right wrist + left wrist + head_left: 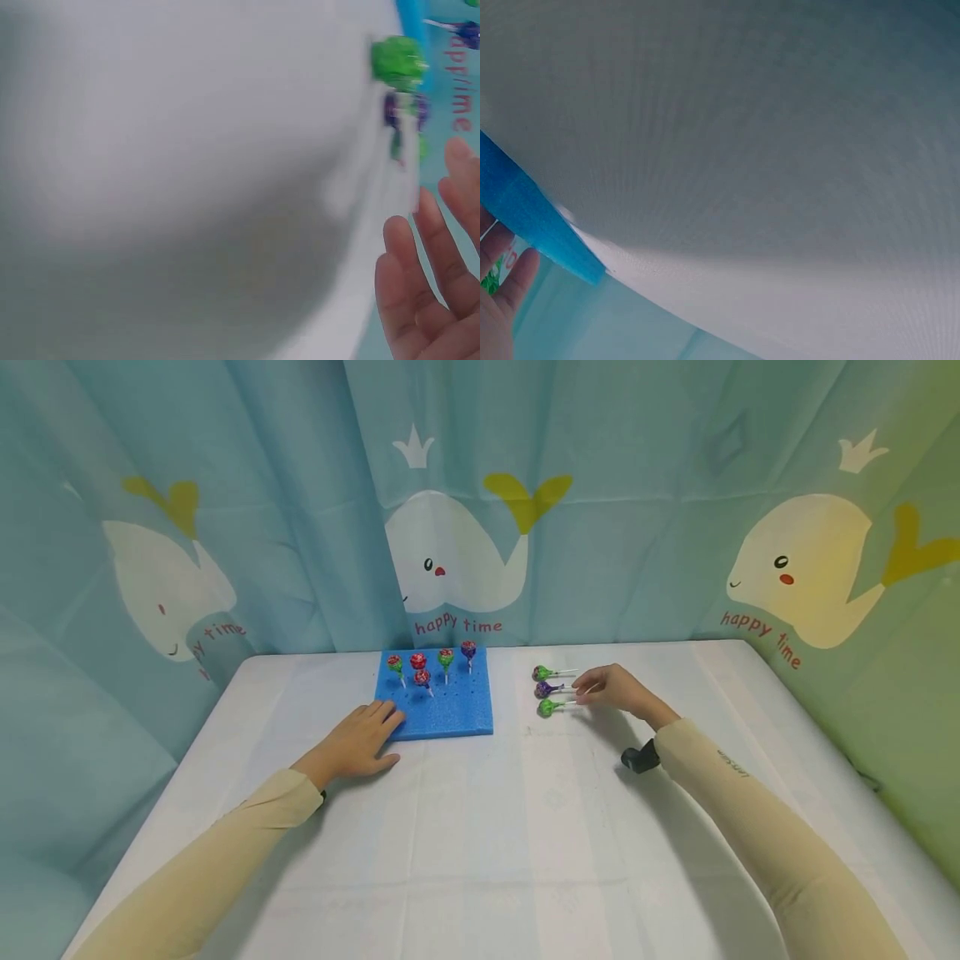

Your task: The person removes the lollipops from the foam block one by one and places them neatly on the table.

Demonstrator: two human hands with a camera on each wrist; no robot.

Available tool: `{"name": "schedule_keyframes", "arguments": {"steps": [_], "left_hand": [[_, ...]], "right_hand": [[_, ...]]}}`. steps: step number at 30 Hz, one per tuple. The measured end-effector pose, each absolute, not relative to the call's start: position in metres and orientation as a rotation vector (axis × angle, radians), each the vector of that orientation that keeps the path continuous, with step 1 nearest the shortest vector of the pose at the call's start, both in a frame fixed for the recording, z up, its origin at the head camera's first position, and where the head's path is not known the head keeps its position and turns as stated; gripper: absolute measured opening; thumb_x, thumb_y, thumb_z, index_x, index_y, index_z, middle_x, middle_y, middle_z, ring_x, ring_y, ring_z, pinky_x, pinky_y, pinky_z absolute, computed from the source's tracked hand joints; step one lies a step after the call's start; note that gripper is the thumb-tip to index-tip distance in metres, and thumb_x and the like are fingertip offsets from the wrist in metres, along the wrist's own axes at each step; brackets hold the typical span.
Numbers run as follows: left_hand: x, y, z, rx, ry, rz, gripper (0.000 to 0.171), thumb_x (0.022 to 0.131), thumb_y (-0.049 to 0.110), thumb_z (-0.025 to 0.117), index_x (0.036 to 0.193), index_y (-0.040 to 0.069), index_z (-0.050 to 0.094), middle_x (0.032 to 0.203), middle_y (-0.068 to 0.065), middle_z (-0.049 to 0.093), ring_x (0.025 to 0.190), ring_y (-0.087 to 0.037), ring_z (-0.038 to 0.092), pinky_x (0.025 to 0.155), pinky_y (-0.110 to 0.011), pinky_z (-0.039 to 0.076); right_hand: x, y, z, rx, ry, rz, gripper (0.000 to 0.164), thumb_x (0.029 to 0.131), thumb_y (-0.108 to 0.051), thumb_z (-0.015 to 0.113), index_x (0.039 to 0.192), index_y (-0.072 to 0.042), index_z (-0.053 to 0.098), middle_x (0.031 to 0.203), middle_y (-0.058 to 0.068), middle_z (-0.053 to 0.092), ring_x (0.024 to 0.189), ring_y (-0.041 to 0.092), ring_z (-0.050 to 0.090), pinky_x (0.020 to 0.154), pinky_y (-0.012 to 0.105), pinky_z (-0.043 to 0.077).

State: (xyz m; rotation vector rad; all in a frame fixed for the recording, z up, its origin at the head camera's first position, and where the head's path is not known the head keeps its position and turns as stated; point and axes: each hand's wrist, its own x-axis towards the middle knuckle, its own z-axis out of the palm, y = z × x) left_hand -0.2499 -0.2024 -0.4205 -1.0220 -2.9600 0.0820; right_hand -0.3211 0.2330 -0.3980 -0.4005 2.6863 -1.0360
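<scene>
Several wrapped lollipops stand on their sticks in a blue foam board [450, 718], among them a purple one [468, 649] and a green one [446, 657]. My left hand [362, 739] rests at the board's front left corner, fingers on its edge and thumb spread toward the front. On the table right of the board lie three lollipops in a column: a green one [541, 673], a purple one [543, 690] and another green one [547, 707], sticks pointing right. My right hand [611, 687] hovers at those stick ends, its fingers loosely bent and apart in the right wrist view.
A white cloth covers the table [510, 843]. A blue-green curtain [630, 527] printed with whales hangs behind it. At the right wrist, the black wrist camera [640, 757] sticks out just above the table.
</scene>
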Motion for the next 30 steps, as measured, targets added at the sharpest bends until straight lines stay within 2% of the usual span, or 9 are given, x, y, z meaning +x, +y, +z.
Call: {"name": "schedule_keyframes", "arguments": {"steps": [4, 8, 17, 24, 30], "left_hand": [[-0.250, -0.204, -0.422, -1.013, -2.974, 0.081, 0.062, 0.086, 0.043, 0.059, 0.132, 0.003, 0.044, 0.134, -0.022, 0.046, 0.125, -0.038, 0.043, 0.103, -0.055, 0.036], [-0.250, -0.207, -0.422, -1.003, -2.967, 0.076, 0.061, 0.086, 0.042, 0.059, 0.132, 0.004, 0.045, 0.133, -0.021, 0.046, 0.124, -0.038, 0.043, 0.103, -0.054, 0.036], [-0.249, -0.205, -0.424, -1.048, -2.914, 0.066, 0.059, 0.085, 0.041, 0.060, 0.128, 0.004, 0.047, 0.127, -0.020, 0.048, 0.118, -0.035, 0.046, 0.101, -0.053, 0.039], [-0.248, -0.202, -0.420, -1.056, -2.919, 0.060, 0.059, 0.085, 0.041, 0.060, 0.128, 0.003, 0.047, 0.128, -0.021, 0.049, 0.119, -0.036, 0.047, 0.102, -0.054, 0.039], [-0.249, -0.203, -0.419, -1.049, -2.913, 0.057, 0.059, 0.085, 0.041, 0.061, 0.127, 0.003, 0.047, 0.127, -0.021, 0.049, 0.118, -0.036, 0.047, 0.101, -0.054, 0.039]], "right_hand": [[-0.325, 0.227, -0.382, -0.474, 2.618, -1.159, 0.034, 0.085, -0.009, 0.066, 0.117, 0.003, 0.061, 0.115, 0.021, 0.065, 0.109, 0.033, 0.061, 0.095, 0.043, 0.046], [-0.329, 0.208, -0.365, -0.526, 2.525, -1.277, 0.038, 0.088, -0.012, 0.064, 0.122, 0.003, 0.057, 0.124, 0.021, 0.060, 0.114, 0.032, 0.058, 0.099, 0.044, 0.044], [-0.338, 0.135, -0.358, -0.552, 2.396, -1.423, 0.041, 0.090, -0.018, 0.063, 0.127, -0.003, 0.055, 0.129, 0.022, 0.056, 0.113, 0.030, 0.059, 0.100, 0.049, 0.043], [-0.344, 0.097, -0.369, -0.398, 2.343, -1.556, 0.050, 0.090, -0.012, 0.061, 0.134, 0.003, 0.044, 0.130, 0.022, 0.055, 0.118, 0.035, 0.056, 0.100, 0.045, 0.044], [-0.359, 0.081, -0.383, -0.165, 2.246, -1.732, 0.056, 0.088, -0.012, 0.064, 0.137, 0.000, 0.039, 0.137, 0.021, 0.049, 0.123, 0.033, 0.052, 0.103, 0.042, 0.042]]}}
